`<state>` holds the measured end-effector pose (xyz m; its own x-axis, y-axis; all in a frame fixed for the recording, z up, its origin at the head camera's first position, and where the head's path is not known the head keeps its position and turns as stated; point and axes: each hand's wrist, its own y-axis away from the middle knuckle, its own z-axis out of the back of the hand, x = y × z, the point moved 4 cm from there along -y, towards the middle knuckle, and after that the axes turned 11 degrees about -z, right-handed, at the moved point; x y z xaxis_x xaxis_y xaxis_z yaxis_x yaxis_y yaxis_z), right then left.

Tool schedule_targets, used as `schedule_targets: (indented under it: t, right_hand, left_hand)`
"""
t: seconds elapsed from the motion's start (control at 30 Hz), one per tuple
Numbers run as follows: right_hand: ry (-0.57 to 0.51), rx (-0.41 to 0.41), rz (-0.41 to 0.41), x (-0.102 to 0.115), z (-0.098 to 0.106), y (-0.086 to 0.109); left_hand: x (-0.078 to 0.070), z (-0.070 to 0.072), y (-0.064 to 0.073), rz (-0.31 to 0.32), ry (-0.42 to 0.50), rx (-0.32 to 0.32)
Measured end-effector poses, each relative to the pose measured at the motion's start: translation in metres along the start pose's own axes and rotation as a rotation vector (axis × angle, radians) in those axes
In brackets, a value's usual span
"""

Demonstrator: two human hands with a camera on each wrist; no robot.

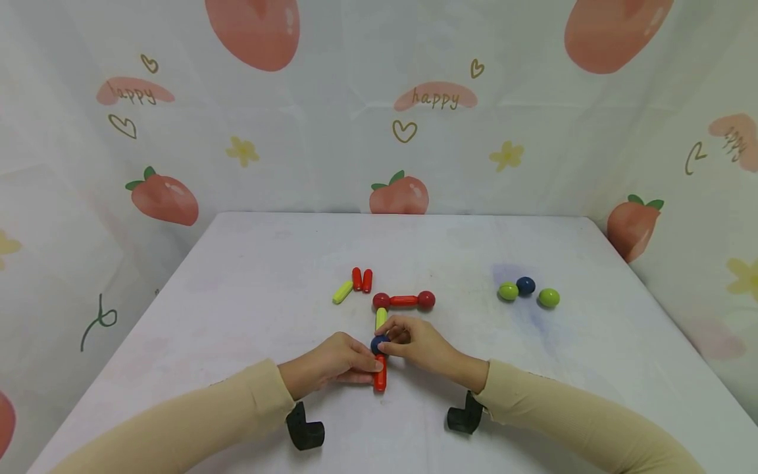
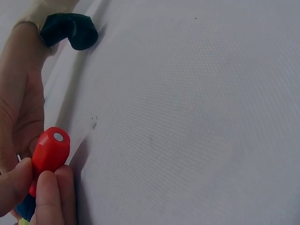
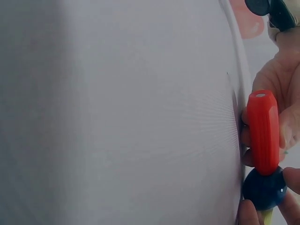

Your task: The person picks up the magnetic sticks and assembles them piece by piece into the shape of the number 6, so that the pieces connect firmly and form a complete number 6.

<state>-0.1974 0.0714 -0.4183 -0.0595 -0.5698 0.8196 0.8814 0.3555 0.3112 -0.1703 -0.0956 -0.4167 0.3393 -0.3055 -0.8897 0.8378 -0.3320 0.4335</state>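
Observation:
My left hand (image 1: 342,361) pinches a red rod (image 1: 380,374) between thumb and fingers. In the left wrist view a small silver disc shows on the free end of that red rod (image 2: 50,152). The thumb and fingers of my right hand (image 1: 422,345) pinch a dark blue ball (image 1: 377,343). In the right wrist view the red rod (image 3: 263,133) touches the blue ball (image 3: 265,188). Beyond the ball a yellow-green rod (image 1: 381,318) runs up to a red ball (image 1: 381,301). From there a red rod (image 1: 404,301) reaches sideways to another red ball (image 1: 426,300).
Two loose red rods (image 1: 362,280) and a yellow-green rod (image 1: 342,292) lie behind the joined pieces. Farther right sit two green balls (image 1: 549,297) and a dark blue ball (image 1: 525,286). The white table (image 1: 266,263) meets a peach-printed cloth (image 1: 331,145) at the back.

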Motion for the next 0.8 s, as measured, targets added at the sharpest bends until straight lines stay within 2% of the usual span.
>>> schedule_targets:
  t: [0.2, 0.4, 0.57, 0.8]
  right_hand:
    - [0.025, 0.021, 0.001, 0.001, 0.003, 0.002]
    - [0.034, 0.016, -0.024, 0.005, 0.015, 0.009]
    - [0.018, -0.014, -0.023, 0.008, 0.038, 0.015]
    - [-0.003, -0.095, -0.003, 0.003, 0.085, 0.026]
  left_hand:
    - [0.001, 0.001, -0.001, 0.012, 0.005, -0.010]
    - [0.001, 0.002, -0.001, 0.019, -0.008, -0.017]
    - [0.001, 0.001, -0.001, 0.037, -0.020, -0.030]
    - [0.001, 0.002, 0.000, 0.035, -0.020, -0.029]
